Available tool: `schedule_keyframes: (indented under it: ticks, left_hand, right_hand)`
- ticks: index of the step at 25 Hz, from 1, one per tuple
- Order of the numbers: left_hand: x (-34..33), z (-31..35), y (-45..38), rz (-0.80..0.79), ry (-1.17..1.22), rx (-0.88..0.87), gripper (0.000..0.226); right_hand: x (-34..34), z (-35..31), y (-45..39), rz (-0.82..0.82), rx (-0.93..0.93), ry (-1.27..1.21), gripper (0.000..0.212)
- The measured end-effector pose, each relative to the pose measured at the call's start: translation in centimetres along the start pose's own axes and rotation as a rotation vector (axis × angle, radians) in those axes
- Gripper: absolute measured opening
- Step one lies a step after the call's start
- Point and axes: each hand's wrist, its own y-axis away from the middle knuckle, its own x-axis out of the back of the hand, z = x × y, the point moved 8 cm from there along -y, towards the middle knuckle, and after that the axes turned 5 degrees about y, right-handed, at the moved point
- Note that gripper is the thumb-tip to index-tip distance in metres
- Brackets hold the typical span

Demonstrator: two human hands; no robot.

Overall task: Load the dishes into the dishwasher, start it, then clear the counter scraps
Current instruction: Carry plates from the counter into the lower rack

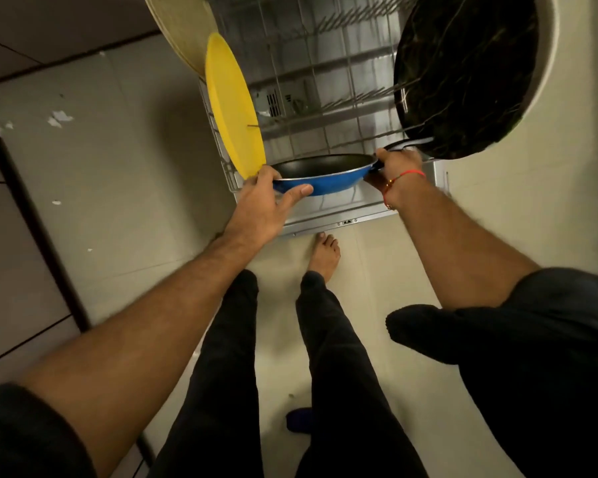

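Over the front edge of the rack, we hold the blue pan level — left hand gripping its rim, right hand clasping the handle — and should tilt it between the tines, clear of the yellow plate.

Pale tiled floor carries small white flecks near its left edge; a dark blue object, perhaps a slipper, lies lower down.
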Motion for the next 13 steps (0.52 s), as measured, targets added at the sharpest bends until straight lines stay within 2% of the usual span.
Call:
schedule_keyframes:
  ticks: [5,11,13]
  left_hand:
    - [-1.1,0.6,-3.7,-0.032,-0.065,0.124,0.064]
    - [-1.2,3.1,-6.7,-0.115,-0.227,0.151,0.066]
    - [-1.7,3.1,-7.4,-0.144,-0.266,0.167,0.070]
  right_hand:
    - [-0.5,-1.9,-2.4,-0.017,-0.076,0.082,0.013]
    - [-1.4,-2.9,-2.7,-0.078,-0.136,0.178,0.028]
    - [-1.7,-3.1,-2.2,-0.093,-0.141,0.179,0.027]
